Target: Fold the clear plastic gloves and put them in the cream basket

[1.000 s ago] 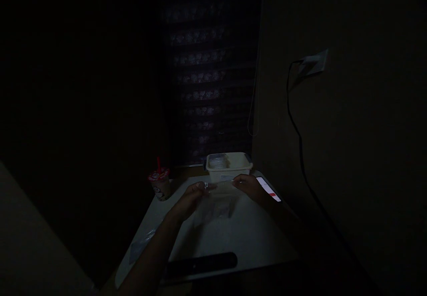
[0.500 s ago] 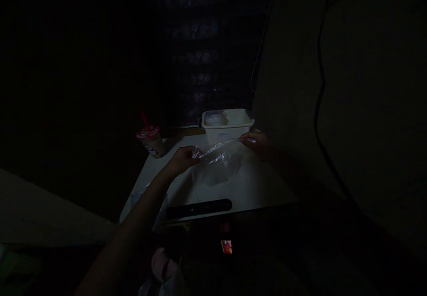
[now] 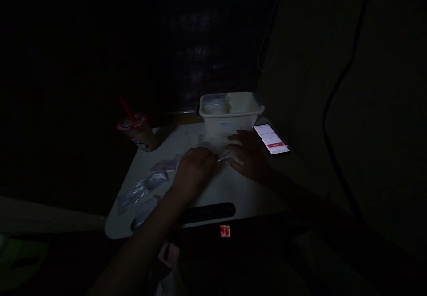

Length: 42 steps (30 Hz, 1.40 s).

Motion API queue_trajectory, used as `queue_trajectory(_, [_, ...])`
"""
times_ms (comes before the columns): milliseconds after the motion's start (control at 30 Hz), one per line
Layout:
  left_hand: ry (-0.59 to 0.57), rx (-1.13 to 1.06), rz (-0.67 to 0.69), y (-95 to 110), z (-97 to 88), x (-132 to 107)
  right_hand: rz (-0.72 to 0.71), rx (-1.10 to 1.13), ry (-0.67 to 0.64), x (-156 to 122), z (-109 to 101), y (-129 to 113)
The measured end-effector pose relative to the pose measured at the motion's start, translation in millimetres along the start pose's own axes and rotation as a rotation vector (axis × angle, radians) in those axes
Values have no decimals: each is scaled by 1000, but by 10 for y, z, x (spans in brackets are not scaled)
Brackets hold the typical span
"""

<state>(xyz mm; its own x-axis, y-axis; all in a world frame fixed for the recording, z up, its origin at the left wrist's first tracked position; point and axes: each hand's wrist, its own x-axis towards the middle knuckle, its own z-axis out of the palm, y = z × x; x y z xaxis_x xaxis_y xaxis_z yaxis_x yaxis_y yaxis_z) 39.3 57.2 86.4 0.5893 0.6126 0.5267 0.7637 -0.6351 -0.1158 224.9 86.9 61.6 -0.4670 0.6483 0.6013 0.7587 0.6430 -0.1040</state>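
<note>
In dim light a thin transparent plastic bag (image 3: 213, 143) lies spread low over the white table, in front of the bin. My left hand (image 3: 196, 168) has its fingers curled down on the near left part of the bag, closed on the plastic; the fingertips are partly hidden. At the bag's right side, my right hand (image 3: 248, 154) rests with its fingers apart, touching the film. More crumpled plastic bags (image 3: 147, 185) lie on the table beside my left forearm.
A white bin (image 3: 230, 120) holding a stack of plastic packets (image 3: 215, 104) stands at the back of the table (image 3: 230, 189). A lit phone (image 3: 271, 139) lies right of it. On the left stands a drink cup (image 3: 142, 138) with a red straw.
The bag was held stretched up between both hands; now it lies lower, against the table. My right hand has spread its fingers. The phone and more loose bags have come into sight.
</note>
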Motion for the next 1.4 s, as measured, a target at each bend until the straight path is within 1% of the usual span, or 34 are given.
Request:
queue_trajectory(100, [-67, 4, -24, 11, 119, -26, 52, 90, -14, -45, 53, -27])
queue_trajectory(200, [-109, 1, -63, -62, 198, -133, 65, 167, -57, -136, 105, 77])
queue_trajectory(300, [-187, -22, -43, -100, 268, -318, 26, 217, -164, -300, 163, 195])
queue_trajectory(433, [-241, -84, 7, -32, 352, -613, -39, 249, -295, -582, 234, 276])
queue_trajectory(500, [-258, -149, 36, 5, 351, -731, -63, 256, -321, -719, 252, 296])
queue_trajectory(567, [-282, -246, 31, 27, 306, -801, -62, 268, -340, -836, 252, 314])
queue_trajectory(667, [-307, -447, -49, 79, 218, -799, -56, 274, -347, -932, 223, 317])
queue_trajectory(733, [-318, -546, -119, 167, 213, -734, -66, 256, -322, -926, 205, 267])
queue_trajectory(800, [-341, -544, -193, 301, 279, -648, -57, 234, -305, -871, 201, 157])
queue_trajectory(867, [-339, -445, -254, 444, 392, -580, -51, 204, -337, -798, 216, 16])
queue_trajectory(933, [-364, -313, -258, 554, 505, -559, -63, 144, -403, -738, 250, -80])
queue_trajectory(967, [-380, -256, -252, 588, 547, -566, -68, 106, -430, -720, 274, -87])
queue_trajectory(1000, [-396, -210, -243, 608, 577, -583, -62, 67, -444, -712, 301, -59])
queue_trajectory(1067, [-415, -156, -222, 615, 600, -628, -12, -5, -440, -717, 366, 96])
queue_trajectory(1200, [-408, -126, -186, 592, 571, -706, 195, -106, -397, -732, 483, 518])
queue_trajectory(1267, [-390, -124, -182, 593, 562, -731, 241, -102, -369, -690, 506, 590])
queue_trajectory(1300, [-380, -124, -181, 596, 562, -743, 221, -86, -361, -650, 510, 568])
queue_trajectory(1333, [-370, -124, -181, 600, 563, -754, 169, -63, -365, -598, 511, 511])
queue_trajectory(1400, [-354, -123, -174, 611, 571, -778, 13, -14, -407, -466, 523, 333])
